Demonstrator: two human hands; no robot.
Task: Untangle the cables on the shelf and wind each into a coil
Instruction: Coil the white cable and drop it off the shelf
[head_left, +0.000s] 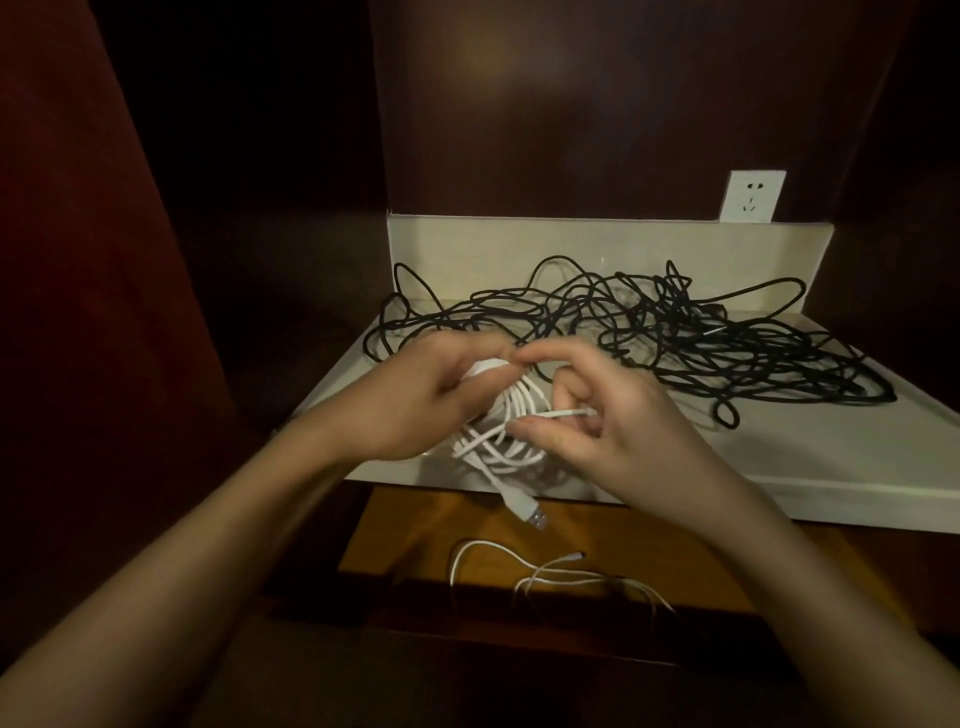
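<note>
Hands clamped on the white cable (511, 410) at the shelf's (831, 457) front edge — left hand (415, 400) grips the coil, right hand (597, 415) pinches its tail — best tucked snugly through.

Just beyond both hands the tangled black cable (675, 338) sprawls across the pale shelf (831, 457), blocking the way back. Right of the right hand (613, 431), bare shelf lies open along the front edge.
</note>
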